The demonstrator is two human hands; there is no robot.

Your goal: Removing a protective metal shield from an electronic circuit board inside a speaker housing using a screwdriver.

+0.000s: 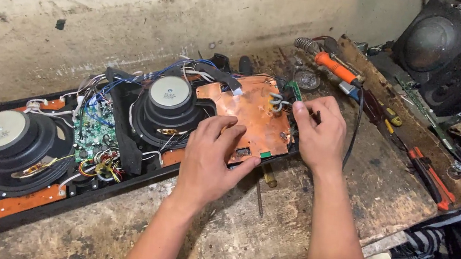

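1. A person's left hand [211,160] is resting on the near edge of a copper-coloured board [253,115], thumb hooked under the edge and fingers lying loosely on top, pressing rather than clasping.
2. The right hand [319,132] is pinching a thin dark tool at the board's right edge, its grip closed around it; the tool's tip is hidden behind the fingers.
3. The board is lying on the right end of a long opened speaker cabinet [12,210], which is stretching across a worn wooden table [288,232].
4. Two round speaker cones are sitting in the cabinet, one [168,106] just left of the board and one [12,145] at the far left, with a green circuit board [94,129] and coloured wires between them.
5. An orange-handled soldering iron [336,67] is lying beyond the right hand, near the wall.
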